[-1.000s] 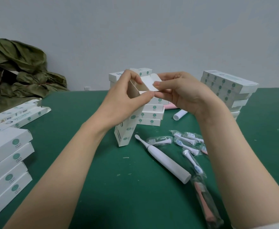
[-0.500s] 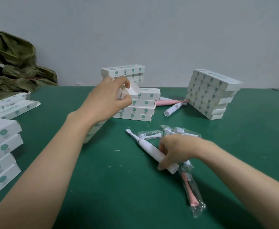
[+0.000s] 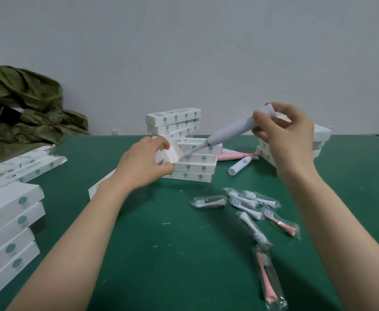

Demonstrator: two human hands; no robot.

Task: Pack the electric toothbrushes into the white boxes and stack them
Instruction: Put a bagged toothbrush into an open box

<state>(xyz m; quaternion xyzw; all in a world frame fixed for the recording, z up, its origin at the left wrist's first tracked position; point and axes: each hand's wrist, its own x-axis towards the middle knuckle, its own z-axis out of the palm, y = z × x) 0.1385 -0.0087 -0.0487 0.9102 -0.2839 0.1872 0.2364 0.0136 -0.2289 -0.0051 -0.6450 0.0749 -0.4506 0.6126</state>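
Note:
My left hand (image 3: 142, 166) grips a long white box (image 3: 169, 153) near its open end, the box slanting down toward me behind my wrist. My right hand (image 3: 283, 135) holds a white electric toothbrush (image 3: 228, 131) by its base, raised above the table. The toothbrush tilts down to the left, its brush head right at the box's open mouth. A stack of white boxes (image 3: 195, 162) lies just behind the open box. A pink toothbrush (image 3: 231, 156) and a white handle (image 3: 239, 166) lie on the green table (image 3: 172, 254).
Bagged brush heads (image 3: 246, 202), white and pink, are scattered at right front. More white box stacks sit at the left edge (image 3: 6, 221), back centre (image 3: 175, 122) and behind my right hand (image 3: 318, 140). Flat boxes (image 3: 29, 167) and a green cloth heap (image 3: 24, 108) lie far left.
My right hand picked the white toothbrush up off the table and raised it, pointing its head at the open box. My left hand kept hold of the box.

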